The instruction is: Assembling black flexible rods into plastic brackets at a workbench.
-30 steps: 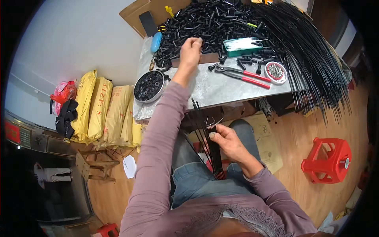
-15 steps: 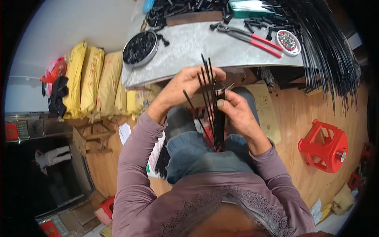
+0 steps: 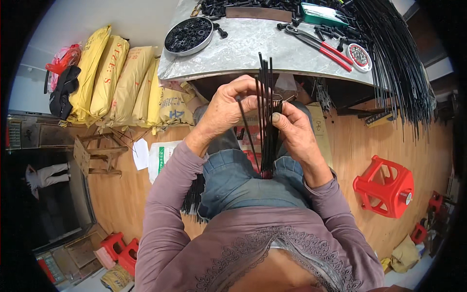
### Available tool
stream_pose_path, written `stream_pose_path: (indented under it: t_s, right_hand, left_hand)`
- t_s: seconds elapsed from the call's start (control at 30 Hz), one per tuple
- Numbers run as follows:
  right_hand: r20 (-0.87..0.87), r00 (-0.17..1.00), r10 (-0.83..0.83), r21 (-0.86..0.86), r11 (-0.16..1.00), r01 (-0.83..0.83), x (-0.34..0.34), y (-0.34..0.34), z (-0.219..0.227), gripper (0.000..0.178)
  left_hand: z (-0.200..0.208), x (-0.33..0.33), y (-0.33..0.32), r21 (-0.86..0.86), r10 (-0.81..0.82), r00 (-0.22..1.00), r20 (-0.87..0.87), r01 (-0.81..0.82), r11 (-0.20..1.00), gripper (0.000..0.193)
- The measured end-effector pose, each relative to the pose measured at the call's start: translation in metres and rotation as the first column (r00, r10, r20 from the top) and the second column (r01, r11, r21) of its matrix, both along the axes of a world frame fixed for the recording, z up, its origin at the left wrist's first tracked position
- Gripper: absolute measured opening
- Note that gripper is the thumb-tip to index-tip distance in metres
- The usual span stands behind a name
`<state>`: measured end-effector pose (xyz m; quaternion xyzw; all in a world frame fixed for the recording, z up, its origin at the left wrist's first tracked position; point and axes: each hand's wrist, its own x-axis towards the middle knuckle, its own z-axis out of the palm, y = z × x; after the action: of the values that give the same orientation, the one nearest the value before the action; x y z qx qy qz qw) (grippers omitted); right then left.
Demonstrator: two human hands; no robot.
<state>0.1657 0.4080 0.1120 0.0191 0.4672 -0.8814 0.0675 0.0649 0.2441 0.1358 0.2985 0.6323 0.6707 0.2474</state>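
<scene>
A bundle of thin black rods stands upright over my lap, its lower end by my jeans. Closed on the bundle's upper part is my right hand, the thumb pressed on its front. My left hand is at the upper left of the bundle, fingers bent and pinching some loose rods that stick up above it. One rod slants away to the left. Thin wire curves at the bundle's top between the hands; its fine detail is too small to make out.
On the grey table ahead are a round tray of black parts, red-handled pincers, a small bowl of metal bits and a green box. Long black rods overhang its right side. A red stool and yellow sacks stand nearby.
My left fingers have come down from above the rods and closed on them. The loose rods stand closer together and more upright. My right hand keeps its grip; the whole view has shifted.
</scene>
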Motion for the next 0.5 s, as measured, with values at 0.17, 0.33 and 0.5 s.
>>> stream_pose_path:
  t_s: [0.17,0.33,0.5]
  right_hand:
    - [-0.035,0.999,-0.004,0.032,0.999,0.005,0.001,-0.006,0.001,0.030]
    - [-0.029,1.000,0.001,0.021,1.000,0.000,0.001,-0.008,0.004,0.028]
    - [-0.047,0.999,-0.026,0.056,0.998,0.029,0.004,-0.009,0.003,0.027]
  left_hand:
    - [0.000,0.001,-0.003,0.088,-0.087,0.992,-0.096,0.095,0.992,0.028]
    - [0.002,-0.007,-0.008,0.027,-0.032,0.925,-0.377,0.046,0.999,0.024]
    - [0.018,-0.011,-0.011,-0.206,-0.111,0.817,-0.566,-0.009,0.979,0.017]
